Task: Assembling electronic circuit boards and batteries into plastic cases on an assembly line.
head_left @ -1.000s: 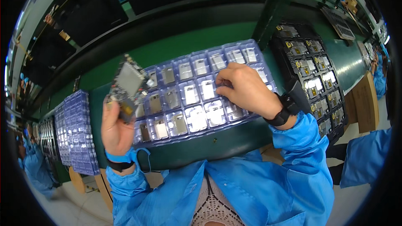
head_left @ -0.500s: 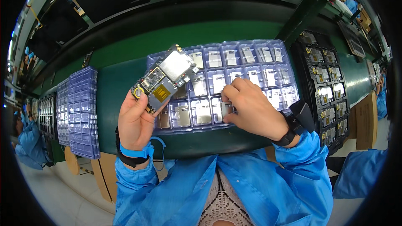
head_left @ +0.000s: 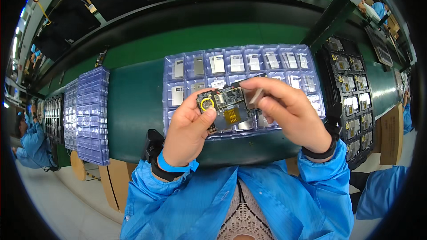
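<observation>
My left hand point(head_left: 189, 122) grips the left end of a populated circuit board point(head_left: 224, 109), its thumb beside a yellow ring on the board. A gold patch and a framed block of small parts show on the board's face. Between the thumb and fingers of my right hand point(head_left: 291, 109) is a small flat silver metal shield cover point(head_left: 255, 96), tilted over the board's right part. That hand partly hides the board's right end. Both hands are above a clear plastic blister tray point(head_left: 174, 122), whose compartments hold several similar silver covers point(head_left: 237, 63).
Stacked clear blister trays point(head_left: 92, 115) stand at the left of the green bench mat point(head_left: 129, 106). To the right, a black tray point(head_left: 344, 102) holds several circuit boards. A dark green post point(head_left: 331, 18) rises behind the tray's right corner. Cardboard boxes point(head_left: 116, 184) stand below the bench.
My right hand has lifted a silver shield cover out of the tray and brought it to the board. My left hand has moved right with the board, turning it closer to level.
</observation>
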Action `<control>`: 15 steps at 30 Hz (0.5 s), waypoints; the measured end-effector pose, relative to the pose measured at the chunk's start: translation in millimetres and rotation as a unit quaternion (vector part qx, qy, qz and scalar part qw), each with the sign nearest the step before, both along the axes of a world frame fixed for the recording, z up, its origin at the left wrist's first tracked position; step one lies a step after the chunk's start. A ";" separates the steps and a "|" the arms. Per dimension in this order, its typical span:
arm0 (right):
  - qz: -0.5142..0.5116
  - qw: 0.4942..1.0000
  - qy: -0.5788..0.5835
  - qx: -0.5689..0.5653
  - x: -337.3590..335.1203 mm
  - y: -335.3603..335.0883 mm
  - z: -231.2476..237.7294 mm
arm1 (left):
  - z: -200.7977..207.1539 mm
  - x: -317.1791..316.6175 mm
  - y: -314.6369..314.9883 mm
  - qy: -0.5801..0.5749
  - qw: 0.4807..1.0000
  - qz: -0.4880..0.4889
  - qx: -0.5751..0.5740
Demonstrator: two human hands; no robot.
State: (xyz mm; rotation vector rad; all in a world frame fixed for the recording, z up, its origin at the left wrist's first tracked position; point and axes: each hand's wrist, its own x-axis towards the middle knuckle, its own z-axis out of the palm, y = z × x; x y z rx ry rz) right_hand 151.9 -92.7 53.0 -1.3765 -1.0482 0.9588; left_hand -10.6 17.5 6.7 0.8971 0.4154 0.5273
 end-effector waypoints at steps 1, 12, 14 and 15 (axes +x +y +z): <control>-0.004 0.997 -0.073 0.012 -2.0 3.3 -4.3 | -0.7 1.0 -1.7 0.009 1.000 -0.010 0.024; -0.090 0.996 -0.005 -0.026 -8.6 7.8 -17.3 | -0.1 6.6 -14.5 0.026 0.999 -0.012 0.047; -0.108 0.994 0.016 -0.024 -11.7 9.7 -19.3 | -0.4 6.7 -14.8 0.030 0.998 -0.010 0.046; -0.126 0.991 0.037 -0.021 -13.0 10.5 -20.4 | -0.7 6.6 -14.9 0.035 0.998 -0.009 0.046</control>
